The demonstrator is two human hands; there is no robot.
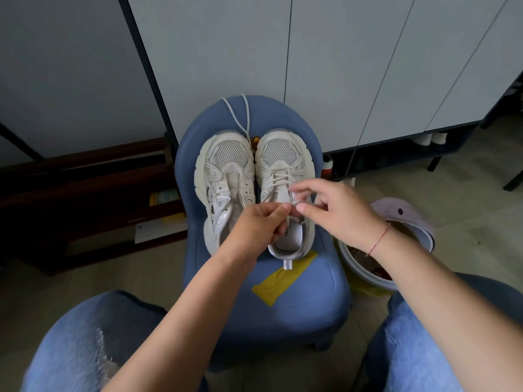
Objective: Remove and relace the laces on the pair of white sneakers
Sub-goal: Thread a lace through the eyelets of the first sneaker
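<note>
Nearest, two knees in jeans flank a blue chair with yellow tape on its seat. Above the seat, the left hand pinches a lace between thumb and fingertips. The right hand has its thumb at the lace tip and its forefinger raised; I cannot tell whether it grips. Below them is the half-laced right sneaker, touching the unlaced left sneaker. A loose lace lies beyond the toes.
</note>
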